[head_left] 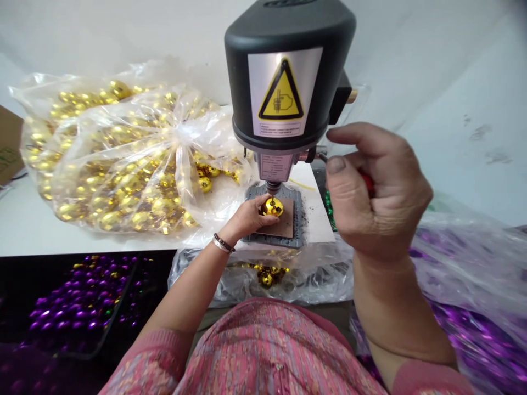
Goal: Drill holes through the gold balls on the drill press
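Observation:
A shiny gold faceted ball sits on a brown board on the grey base of a bench drill press. My left hand pinches the ball from its left side, thumb in front. The drill's tip meets the top of the ball, though whether it has gone in cannot be made out. Up at the right of the machine, my right hand is curled around the feed lever. A bit of red shows between its fingers, and most of the lever is hidden.
A large clear bag of gold balls lies left on the white table. Dark shavings surround the base. In front, plastic holds more gold balls. Purple balls lie lower left; purple shiny items fill bags at right.

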A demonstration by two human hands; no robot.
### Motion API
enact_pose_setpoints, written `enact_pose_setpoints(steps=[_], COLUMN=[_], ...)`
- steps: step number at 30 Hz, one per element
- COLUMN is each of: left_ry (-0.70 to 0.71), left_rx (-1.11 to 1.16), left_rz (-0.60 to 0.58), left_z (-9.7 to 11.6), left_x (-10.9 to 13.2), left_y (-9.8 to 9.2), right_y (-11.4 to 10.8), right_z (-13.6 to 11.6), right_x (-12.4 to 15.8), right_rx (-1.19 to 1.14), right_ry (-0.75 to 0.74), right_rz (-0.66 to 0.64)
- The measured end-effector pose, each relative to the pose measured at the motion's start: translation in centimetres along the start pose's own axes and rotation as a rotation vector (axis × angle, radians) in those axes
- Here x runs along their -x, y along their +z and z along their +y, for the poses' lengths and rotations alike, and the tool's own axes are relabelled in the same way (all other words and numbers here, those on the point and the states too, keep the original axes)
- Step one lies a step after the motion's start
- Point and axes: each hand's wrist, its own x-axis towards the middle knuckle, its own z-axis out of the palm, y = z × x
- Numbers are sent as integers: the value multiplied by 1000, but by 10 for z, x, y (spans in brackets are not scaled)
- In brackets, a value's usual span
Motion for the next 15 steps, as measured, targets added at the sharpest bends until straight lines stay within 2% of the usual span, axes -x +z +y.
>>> enact_pose_setpoints(steps=[10,15], left_ry=[16,10], left_rx=[-3,24], left_rz=[6,-9], left_z=[1,0], left_x=[2,2], left_y=[-1,0], right_y=[8,12], right_z=[15,13], right_x=[16,24], right_rx=[86,123], right_ry=[-189,-171], right_rz=[35,88])
